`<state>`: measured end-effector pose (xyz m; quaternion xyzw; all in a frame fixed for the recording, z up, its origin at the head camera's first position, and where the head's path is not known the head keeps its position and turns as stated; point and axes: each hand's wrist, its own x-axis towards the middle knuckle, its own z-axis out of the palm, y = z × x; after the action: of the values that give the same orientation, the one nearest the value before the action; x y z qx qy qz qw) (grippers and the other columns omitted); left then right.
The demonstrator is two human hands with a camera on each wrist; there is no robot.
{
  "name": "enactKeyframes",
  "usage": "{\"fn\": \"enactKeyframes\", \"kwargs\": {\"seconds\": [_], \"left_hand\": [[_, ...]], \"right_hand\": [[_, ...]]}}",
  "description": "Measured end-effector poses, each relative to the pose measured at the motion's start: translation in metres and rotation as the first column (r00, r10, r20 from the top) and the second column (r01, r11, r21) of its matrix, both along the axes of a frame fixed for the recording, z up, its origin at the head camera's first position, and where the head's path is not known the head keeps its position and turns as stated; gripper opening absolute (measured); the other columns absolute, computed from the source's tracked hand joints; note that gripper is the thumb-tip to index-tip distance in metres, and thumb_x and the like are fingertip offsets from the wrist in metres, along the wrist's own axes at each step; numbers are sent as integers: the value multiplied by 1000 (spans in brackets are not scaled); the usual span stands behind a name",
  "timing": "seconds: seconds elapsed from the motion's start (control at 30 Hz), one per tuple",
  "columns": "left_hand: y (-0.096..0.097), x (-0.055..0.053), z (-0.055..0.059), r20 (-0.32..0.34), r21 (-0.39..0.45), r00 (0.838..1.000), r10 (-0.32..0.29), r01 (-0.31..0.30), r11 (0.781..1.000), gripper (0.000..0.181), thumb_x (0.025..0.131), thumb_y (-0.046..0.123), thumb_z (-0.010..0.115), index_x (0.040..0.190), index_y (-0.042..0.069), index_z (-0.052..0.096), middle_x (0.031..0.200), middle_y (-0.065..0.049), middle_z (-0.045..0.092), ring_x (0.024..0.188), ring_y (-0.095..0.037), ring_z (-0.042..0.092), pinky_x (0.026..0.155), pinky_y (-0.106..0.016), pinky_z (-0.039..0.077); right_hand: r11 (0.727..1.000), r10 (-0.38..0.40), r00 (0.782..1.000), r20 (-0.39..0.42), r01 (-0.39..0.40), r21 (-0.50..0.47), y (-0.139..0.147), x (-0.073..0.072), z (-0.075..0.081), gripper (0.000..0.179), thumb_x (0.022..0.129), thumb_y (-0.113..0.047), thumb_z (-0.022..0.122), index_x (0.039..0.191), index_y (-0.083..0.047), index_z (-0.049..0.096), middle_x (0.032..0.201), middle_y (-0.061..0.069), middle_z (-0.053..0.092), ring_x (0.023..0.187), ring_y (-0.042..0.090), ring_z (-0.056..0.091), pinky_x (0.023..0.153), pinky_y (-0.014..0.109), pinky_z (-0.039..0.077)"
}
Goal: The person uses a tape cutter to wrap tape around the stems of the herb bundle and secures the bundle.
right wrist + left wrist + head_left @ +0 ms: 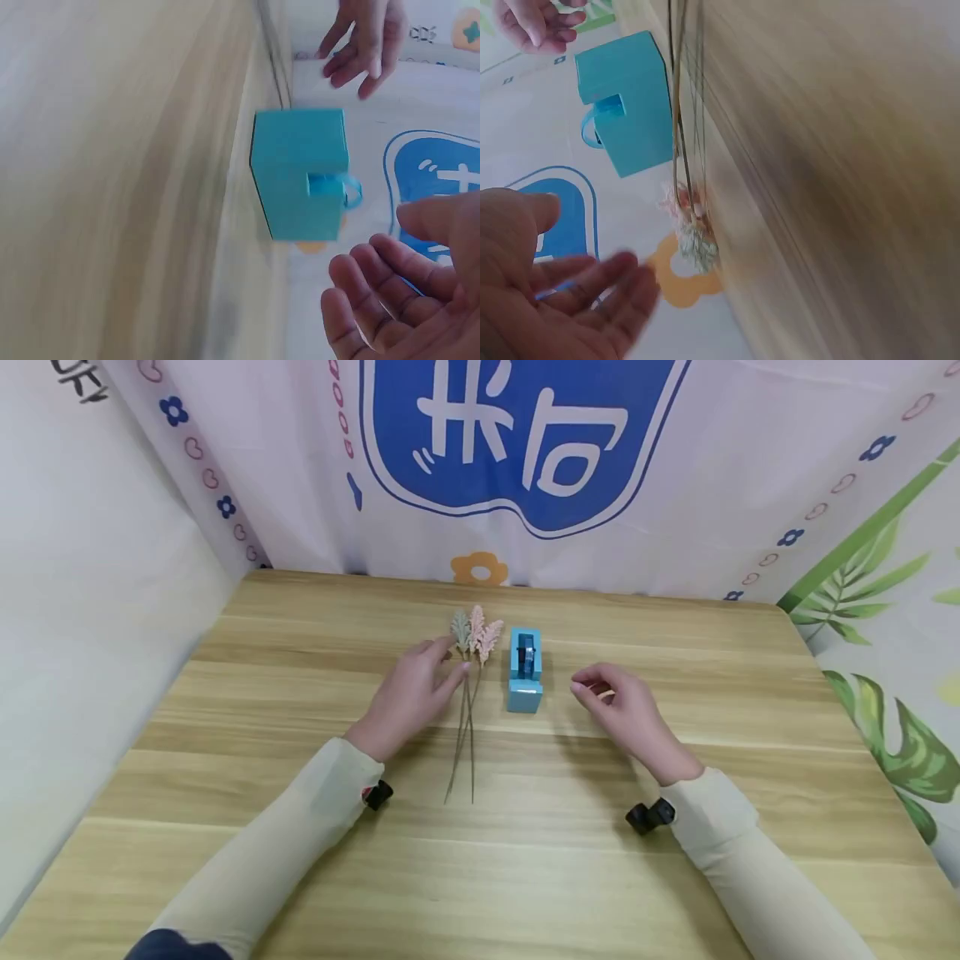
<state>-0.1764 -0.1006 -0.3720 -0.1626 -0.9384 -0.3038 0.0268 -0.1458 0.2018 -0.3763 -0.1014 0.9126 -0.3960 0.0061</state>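
Three artificial flower sprigs lie on the table, two with pink heads (491,639) and one with a grey-green head (461,628). Their thin stems (472,760) cross and point toward the person. My left hand (408,697) hovers just left of the heads, thumb and fingers apart; in the left wrist view nothing is between them. A blue tape dispenser (525,698) stands right of the sprigs, with a roll of tape (527,652) in it. To its right, my right hand (630,706) is held above the table with relaxed, slightly bent fingers and nothing in them.
Under everything is a wood-grain table (525,877). A white curtain (300,460) with a blue printed emblem hangs along its back edge. Leaf-patterned cloth (900,735) hangs on the right side, and a plain white sheet (90,568) on the left.
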Motion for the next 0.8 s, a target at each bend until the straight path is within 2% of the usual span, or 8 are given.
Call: {"fn": "enactKeyframes", "kwargs": {"seconds": [0.1,0.2,0.33,0.5,0.6,0.8], "left_hand": [[8,-7,-2,37,102,998,-58,54,993,45,108,29,59,143,0,59,108,-14,74,92,-25,68,81,-38,60],[17,-12,-5,81,171,990,-112,97,980,38,107,21,61,139,-1,62,100,-13,75,82,-20,64,73,-31,56],[28,-16,-10,112,224,983,-145,117,968,36,105,17,65,137,1,65,101,-13,75,84,-20,65,74,-30,55],[40,-20,-19,146,250,973,-177,137,958,39,105,21,66,141,5,64,110,-13,76,93,-23,70,80,-33,60],[44,-20,-23,171,265,969,-176,126,956,43,105,23,65,144,6,61,116,-14,75,99,-25,71,85,-35,61],[50,-20,-20,185,296,964,-192,132,946,47,105,25,66,149,8,58,121,-15,75,103,-27,72,89,-39,62]], "right_hand": [[996,-1,998,60,6,-85,-7,-7,-3,29,107,-23,61,122,1,70,117,18,73,103,25,66,84,26,54],[988,8,993,121,10,-151,-17,-13,-7,31,107,-23,62,122,1,72,117,21,73,99,21,63,80,22,51],[982,2,987,163,29,-188,-34,-20,-9,31,106,-25,63,120,1,73,113,20,73,93,19,59,79,26,50],[979,-19,978,209,61,-193,-45,-24,-13,32,105,-26,64,117,2,74,111,16,73,97,21,60,81,27,49],[971,-33,965,259,93,-222,-50,-25,-13,32,105,-27,64,116,1,74,109,12,71,97,19,58,82,27,48],[941,-64,942,330,167,-294,-56,-28,-11,29,103,-24,66,115,1,74,106,5,68,97,15,55,82,26,47]]}}
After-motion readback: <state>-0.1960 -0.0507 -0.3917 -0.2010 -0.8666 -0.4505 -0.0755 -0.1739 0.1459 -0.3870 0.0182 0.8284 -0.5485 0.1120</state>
